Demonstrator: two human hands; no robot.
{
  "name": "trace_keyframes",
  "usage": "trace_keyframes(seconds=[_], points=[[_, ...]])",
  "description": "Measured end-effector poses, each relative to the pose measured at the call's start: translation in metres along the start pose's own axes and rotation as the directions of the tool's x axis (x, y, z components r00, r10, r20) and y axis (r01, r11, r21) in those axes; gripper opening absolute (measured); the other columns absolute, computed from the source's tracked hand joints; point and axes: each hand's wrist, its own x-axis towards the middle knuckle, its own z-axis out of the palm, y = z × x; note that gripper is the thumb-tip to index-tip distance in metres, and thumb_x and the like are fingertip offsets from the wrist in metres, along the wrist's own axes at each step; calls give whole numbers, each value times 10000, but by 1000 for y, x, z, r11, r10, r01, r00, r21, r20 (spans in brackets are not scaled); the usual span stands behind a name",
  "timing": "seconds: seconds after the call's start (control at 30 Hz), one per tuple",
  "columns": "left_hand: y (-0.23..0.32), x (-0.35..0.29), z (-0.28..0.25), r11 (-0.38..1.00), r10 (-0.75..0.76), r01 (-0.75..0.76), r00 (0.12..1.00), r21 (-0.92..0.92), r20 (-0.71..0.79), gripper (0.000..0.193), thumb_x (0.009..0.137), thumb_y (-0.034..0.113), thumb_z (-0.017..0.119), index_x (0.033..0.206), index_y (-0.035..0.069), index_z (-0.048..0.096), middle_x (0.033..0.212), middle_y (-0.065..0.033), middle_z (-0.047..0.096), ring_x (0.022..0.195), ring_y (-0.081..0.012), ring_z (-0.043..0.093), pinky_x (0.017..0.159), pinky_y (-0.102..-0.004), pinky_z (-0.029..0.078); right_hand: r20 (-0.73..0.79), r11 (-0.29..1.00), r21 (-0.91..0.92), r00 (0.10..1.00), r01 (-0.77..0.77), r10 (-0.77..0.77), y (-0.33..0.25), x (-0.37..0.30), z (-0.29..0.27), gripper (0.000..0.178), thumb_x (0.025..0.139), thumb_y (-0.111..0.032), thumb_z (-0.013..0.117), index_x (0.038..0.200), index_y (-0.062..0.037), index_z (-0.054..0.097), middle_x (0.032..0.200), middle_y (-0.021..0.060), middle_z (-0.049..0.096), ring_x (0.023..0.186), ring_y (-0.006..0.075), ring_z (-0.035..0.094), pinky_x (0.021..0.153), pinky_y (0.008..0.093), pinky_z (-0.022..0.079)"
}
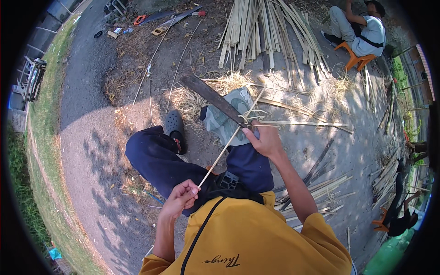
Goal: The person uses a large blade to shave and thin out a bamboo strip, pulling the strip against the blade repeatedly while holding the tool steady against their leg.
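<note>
Your left hand (182,196) pinches the near end of that thin bamboo-looking strip (219,157), probably steadying it; your right hand (265,140) grips the machete (211,98) where they cross. Camo cloth (220,124) on your right leg (250,167) is likely padding.

The blade (213,99) looks dull, dark metal — the thin strip (224,149) smooth wood, the trousers (151,156) matt cloth.

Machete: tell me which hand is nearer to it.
Right: the right hand is at the machete's lower end; the left hand is apart from it, pinching the thin strip's near end.
</note>
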Motion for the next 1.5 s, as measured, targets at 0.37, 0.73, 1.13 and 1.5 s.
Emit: trace_keyframes(seconds=[0.37,0.73,1.13,1.5], points=[[53,45,73,301,585,-165,810,939,-46,384,1028,257,707,1258,-31,600,1220,-244,659,1203,-445,640,1008,-458,511,-20,999,-13,999,-33,33,-2,-5,4,547,990,-535,649,1084,-8,761,813,252,714,813,449,709,744,517,552],[46,152,78,959,74,-95,993,268,87,337,1168,321,480,1044,56,649,692,82,381,536,-36,287,489,-243,235,-102,998,-28,994,-49,46,-1,-8,3,545,958,-542,687,1037,-9,765,841,263,737,829,448,728,743,510,579],[39,136,83,813,317,-256,948,522,-28,370,1146,280,523,865,56,612,650,90,399,585,-38,323,538,-267,264,45,998,-54,999,-17,20,-4,-2,-5,540,956,-532,686,998,5,723,708,247,692,693,443,718,634,505,567],[44,130,84,833,318,-267,948,484,-25,380,1157,282,503,841,81,567,638,96,373,564,-15,315,517,-249,245,97,996,-81,995,42,-34,-12,-1,-3,542,949,-541,702,1021,-4,730,756,235,716,705,436,723,663,507,583]])
